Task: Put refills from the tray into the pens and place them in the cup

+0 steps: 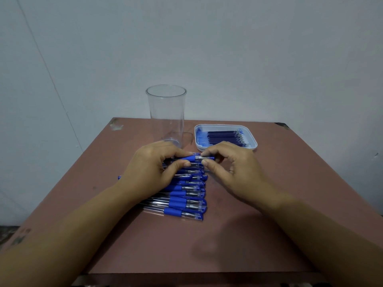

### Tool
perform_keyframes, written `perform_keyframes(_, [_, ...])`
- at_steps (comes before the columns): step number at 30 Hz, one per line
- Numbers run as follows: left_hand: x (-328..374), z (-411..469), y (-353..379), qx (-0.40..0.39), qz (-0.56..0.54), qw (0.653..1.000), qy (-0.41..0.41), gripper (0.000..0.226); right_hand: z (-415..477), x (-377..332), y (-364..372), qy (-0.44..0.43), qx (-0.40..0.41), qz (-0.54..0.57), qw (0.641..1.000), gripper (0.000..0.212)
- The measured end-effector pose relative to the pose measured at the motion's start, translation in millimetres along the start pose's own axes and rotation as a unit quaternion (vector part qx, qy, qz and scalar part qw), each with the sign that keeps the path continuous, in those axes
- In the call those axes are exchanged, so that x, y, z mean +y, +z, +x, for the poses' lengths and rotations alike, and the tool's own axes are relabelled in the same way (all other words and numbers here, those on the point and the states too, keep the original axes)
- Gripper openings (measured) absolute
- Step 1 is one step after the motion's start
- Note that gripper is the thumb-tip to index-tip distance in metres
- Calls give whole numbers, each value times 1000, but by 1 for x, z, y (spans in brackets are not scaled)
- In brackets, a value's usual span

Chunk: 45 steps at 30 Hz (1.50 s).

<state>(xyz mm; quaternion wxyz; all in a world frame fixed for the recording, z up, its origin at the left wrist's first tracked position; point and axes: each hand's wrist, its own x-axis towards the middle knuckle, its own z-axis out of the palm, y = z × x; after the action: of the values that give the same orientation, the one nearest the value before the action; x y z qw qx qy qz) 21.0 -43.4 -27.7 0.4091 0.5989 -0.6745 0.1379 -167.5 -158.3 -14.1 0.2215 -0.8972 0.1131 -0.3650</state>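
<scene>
pinkish table (228, 235) against a pale wall; left hand (151, 168) and right hand (230, 168) pinch 1 blue pen (194, 158) above the pen row (184, 199); clear cup (166, 114) and refill tray (253, 141) behind.

— What is seen at the bottom of the view?
— A reddish-brown table (248, 235), worn pale at its far left corner (116, 125) and chipped dark at its far right corner (282, 125).
— And behind it?
— A pale grey-blue wall (248, 48), crossed at the left by a thin slanting seam (48, 69). A strip of dark speckled floor (5, 233) is glimpsed at lower left.
</scene>
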Motion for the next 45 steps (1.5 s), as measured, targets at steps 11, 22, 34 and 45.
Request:
perform_keyframes(11, [-21,26,-44,49,96,993,-54,81,54,-19,-23,113,132,250,953,18])
perform_keyframes(22, [-68,51,-40,40,63,993,-95,87,126,-12,-45,91,285,250,921,11])
perform_keyframes(34, [-69,54,-27,71,67,990,-101,86,147,7,-1,31,95,69,993,16])
perform_keyframes(45, [-60,55,-31,41,87,987,-128,88,131,12,6,4,65,-38,997,21])
